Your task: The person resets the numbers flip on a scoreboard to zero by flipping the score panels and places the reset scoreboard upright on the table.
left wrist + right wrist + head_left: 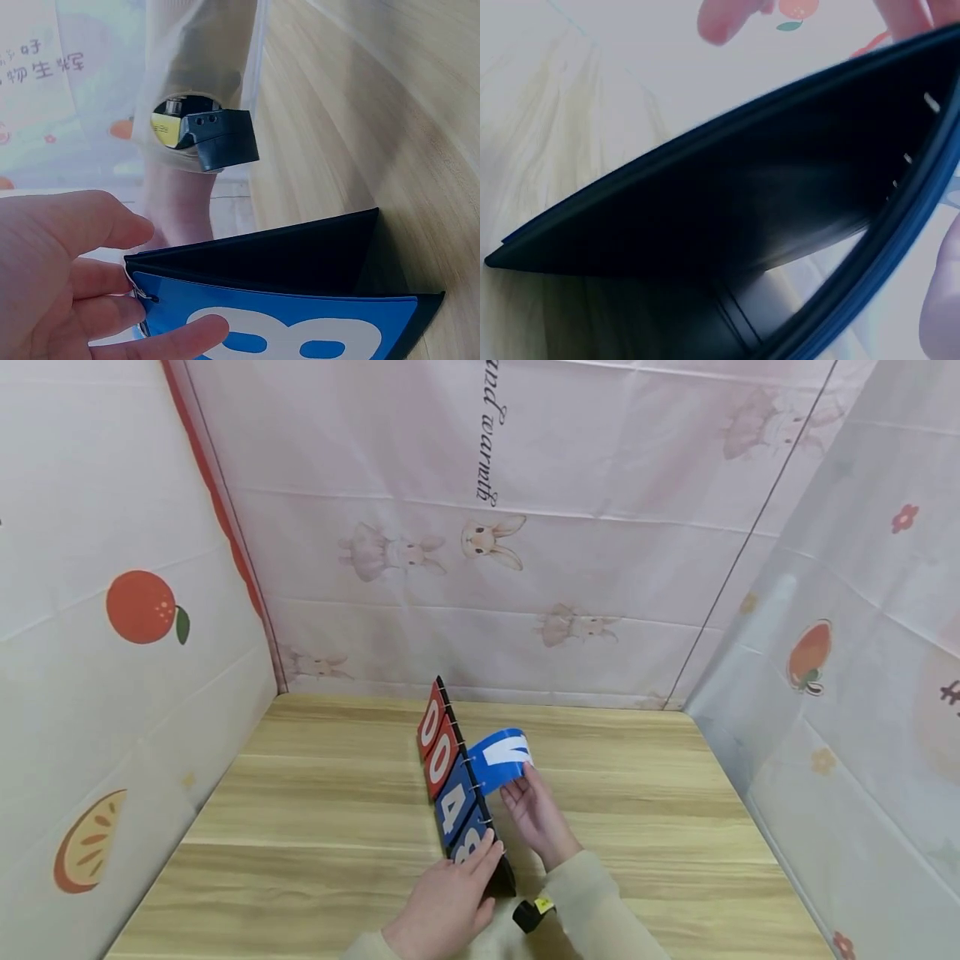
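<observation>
A tabletop flip scoreboard (459, 772) stands like a tent on the table, two red 0 cards at its far end and blue 4 and 8 cards nearer. My left hand (453, 893) rests at the near end of its ringed top edge, fingers fairly straight over the 8 card (285, 330). Behind the board, my right hand (536, 814) pinches the free edge of a blue number card (498, 756), which bends over the back from its rings. In the right wrist view the board's dark hollow inside (727, 180) fills the middle, hiding most of the right hand's work.
The wood-grain table (315, 827) is closed in by printed cloth walls (615, 527) at the back and both sides. A black wrist camera (528, 914) with a yellow label sits at my right sleeve, close by the board's near end.
</observation>
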{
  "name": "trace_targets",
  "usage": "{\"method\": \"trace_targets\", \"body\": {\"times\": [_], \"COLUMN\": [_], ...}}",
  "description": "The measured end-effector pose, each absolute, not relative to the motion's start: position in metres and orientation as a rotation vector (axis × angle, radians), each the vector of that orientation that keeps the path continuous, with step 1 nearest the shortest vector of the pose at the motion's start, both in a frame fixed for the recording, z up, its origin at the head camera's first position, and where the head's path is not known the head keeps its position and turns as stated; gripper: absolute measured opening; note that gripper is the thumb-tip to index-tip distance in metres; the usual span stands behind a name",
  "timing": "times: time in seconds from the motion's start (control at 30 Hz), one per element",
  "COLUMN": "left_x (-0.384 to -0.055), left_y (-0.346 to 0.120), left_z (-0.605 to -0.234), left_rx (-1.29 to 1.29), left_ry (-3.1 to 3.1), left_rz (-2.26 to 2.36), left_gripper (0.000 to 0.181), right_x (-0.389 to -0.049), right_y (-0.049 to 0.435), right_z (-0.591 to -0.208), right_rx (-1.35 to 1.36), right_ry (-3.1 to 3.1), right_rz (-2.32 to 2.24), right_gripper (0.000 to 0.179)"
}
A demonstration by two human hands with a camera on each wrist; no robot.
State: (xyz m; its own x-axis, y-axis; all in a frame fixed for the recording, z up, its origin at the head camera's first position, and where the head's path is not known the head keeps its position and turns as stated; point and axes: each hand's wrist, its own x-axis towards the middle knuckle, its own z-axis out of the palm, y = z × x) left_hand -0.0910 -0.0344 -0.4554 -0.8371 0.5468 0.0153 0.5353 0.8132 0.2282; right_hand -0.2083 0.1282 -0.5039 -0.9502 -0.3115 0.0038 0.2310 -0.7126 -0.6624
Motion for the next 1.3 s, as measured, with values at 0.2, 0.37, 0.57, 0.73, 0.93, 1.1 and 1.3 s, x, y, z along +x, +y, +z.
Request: {"method": "trace_targets", "body": {"times": [0.2,0.37,0.57,0.73,0.93,1.1,1.3], "left_x": [-0.091,-0.091,-0.09,-0.089,-0.09,-0.089,-0.088], "left_y": [-0.035,-0.034,-0.035,-0.036,-0.036,-0.037,-0.038], "left_z": [-0.455,-0.455,-0.455,-0.456,-0.454,-0.455,-0.456], "left_rx": [0.845,0.847,0.886,0.934,0.902,0.941,0.948], "left_ry": [2.924,2.926,2.949,2.984,2.962,3.012,3.024], "left_rz": [0.351,0.354,0.361,0.372,0.387,0.375,0.393], "left_gripper": [0.059,0.058,0.057,0.057,0.058,0.057,0.056], "right_x": [-0.205,-0.204,-0.2,-0.189,-0.184,-0.184,-0.194], "right_y": [0.124,0.119,0.113,0.113,0.111,0.111,0.11], "right_z": [-0.497,-0.493,-0.487,-0.47,-0.456,-0.456,-0.476], "right_rx": [-0.265,-0.224,-0.294,-0.54,-0.68,-0.586,-0.559], "right_ry": [1.042,1.17,1.745,2.023,2.09,2.096,2.123], "right_rz": [-2.693,-2.692,-2.407,-2.034,-1.886,-1.974,-2.012], "right_gripper": [0.034,0.045,0.067,0.064,0.047,0.04,0.041]}}
